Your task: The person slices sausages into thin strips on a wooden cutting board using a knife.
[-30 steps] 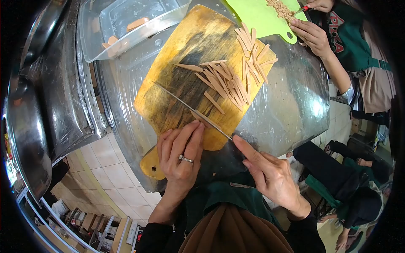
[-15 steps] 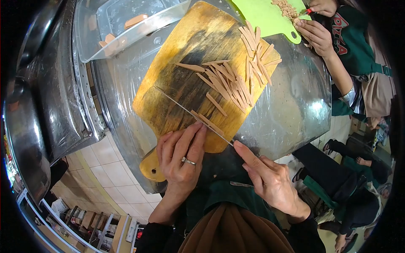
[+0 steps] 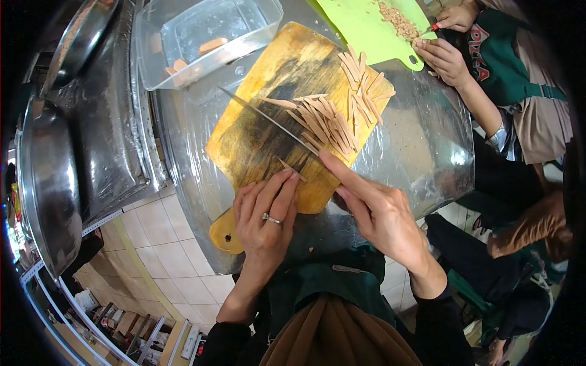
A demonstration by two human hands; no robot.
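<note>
A long knife (image 3: 268, 118) is in my right hand (image 3: 387, 210), its index finger stretched along the blade's back. The blade slants over the wooden cutting board (image 3: 235, 149), against a sausage strip lying near the main pile. My left hand (image 3: 267, 213), with a ring on one finger, rests at the board's near edge. Its bunched fingertips press on a small remaining piece of sausage (image 3: 292, 169). Cut sausage strips (image 3: 329, 125) lie heaped at the middle right of the board, with more strips (image 3: 366, 91) towards its far right corner. The knife's handle is hidden in my right hand.
At the far left stands a clear plastic container (image 3: 210, 67) with several sausage pieces. On the far right, a co-worker's hands (image 3: 445, 61) work at chopped sausage (image 3: 400, 21) on a green cutting board (image 3: 354, 30). Metal bowls (image 3: 52, 189) stand at left.
The knife has moved away from my left fingertips, up and right towards the strip pile, pushing a strip along. My left hand stays on the sausage piece. The view has shifted slightly.
</note>
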